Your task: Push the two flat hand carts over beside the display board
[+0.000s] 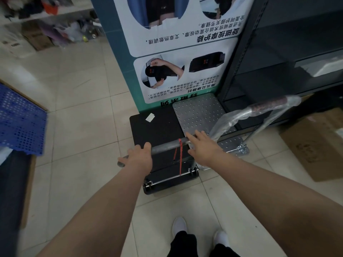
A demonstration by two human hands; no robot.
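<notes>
A person looks down at 2 flat hand carts parked side by side on a pale tiled floor (pixel 78 112), both with their far edges touching the foot of an upright display board (pixel 178 52). The black cart (pixel 154 127) sits on the left, with a small white label (pixel 150 117) near its far edge; the silver perforated cart (pixel 198 112) is just beside it on the right, tight against dark metal shelving (pixel 278 52). The left hand (pixel 138 156) is closed over the left end of the black cart's grey handle bar (pixel 167 143). The right hand (pixel 202 145) lies on the bar's right end with fingers stretched out flat and not wrapped round it. A red strap (pixel 179 154) hangs from the middle of the bar. The silver cart's handle (pixel 259 110) is wrapped in clear plastic and leans to the right. Open floor lies to the left of the black cart and behind it, where 2 white shoes (pixel 179 226) stand. A blue perforated panel (pixel 20 121) borders the left side, a cardboard box (pixel 319 143) sits on the right, and cluttered shelves (pixel 46 19) fill the far left corner.
</notes>
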